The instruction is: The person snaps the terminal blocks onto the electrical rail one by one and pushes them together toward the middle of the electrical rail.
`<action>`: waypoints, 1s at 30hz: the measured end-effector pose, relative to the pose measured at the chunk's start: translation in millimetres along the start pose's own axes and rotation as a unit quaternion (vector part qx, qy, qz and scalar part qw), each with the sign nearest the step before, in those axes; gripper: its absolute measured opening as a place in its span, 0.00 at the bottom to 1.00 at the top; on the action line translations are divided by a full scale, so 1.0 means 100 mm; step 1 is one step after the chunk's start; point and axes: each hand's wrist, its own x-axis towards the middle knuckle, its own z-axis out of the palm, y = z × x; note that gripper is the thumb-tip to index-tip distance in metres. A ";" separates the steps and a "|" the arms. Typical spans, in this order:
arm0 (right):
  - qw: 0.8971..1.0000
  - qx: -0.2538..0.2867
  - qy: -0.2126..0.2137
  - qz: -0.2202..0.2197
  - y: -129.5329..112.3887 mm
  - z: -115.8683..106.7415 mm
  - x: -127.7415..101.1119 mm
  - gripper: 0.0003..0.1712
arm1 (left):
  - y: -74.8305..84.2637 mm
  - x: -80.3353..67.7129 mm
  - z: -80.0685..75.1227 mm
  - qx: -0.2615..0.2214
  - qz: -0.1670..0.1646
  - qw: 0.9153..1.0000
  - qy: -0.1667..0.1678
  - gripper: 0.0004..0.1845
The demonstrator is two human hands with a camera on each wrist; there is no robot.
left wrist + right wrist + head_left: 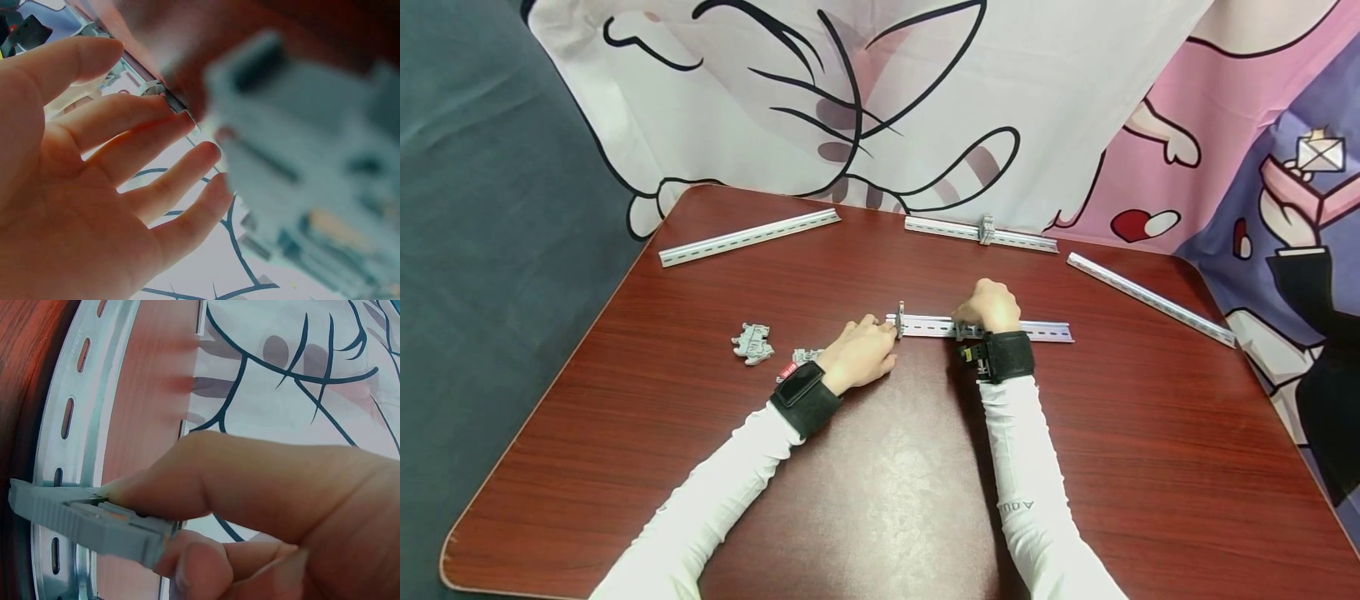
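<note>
A slotted metal rail lies across the middle of the red-brown table. My right hand pinches a grey plastic terminal block between thumb and finger and holds it against the rail. Another grey block stands on the rail's left end. My left hand rests beside that end with its fingers relaxed and nearly straight, the fingertips at the rail's tip, holding nothing. A blurred grey block fills the right of the left wrist view.
Three more rails lie toward the back: one at the left, one in the middle carrying a grey block, and one at the right. Loose grey blocks lie left of my left wrist. A cartoon-printed cloth hangs behind.
</note>
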 end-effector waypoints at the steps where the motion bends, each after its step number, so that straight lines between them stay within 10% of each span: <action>1: 1.000 0.000 0.002 0.002 0.00 0.00 0.00 0.28 | 0.00 0.00 0.00 0.000 0.000 1.000 -0.001 0.14; 30: 0.998 0.006 0.038 0.046 0.13 -0.02 0.09 0.31 | 0.01 -0.01 0.00 0.004 0.005 1.000 0.012 0.14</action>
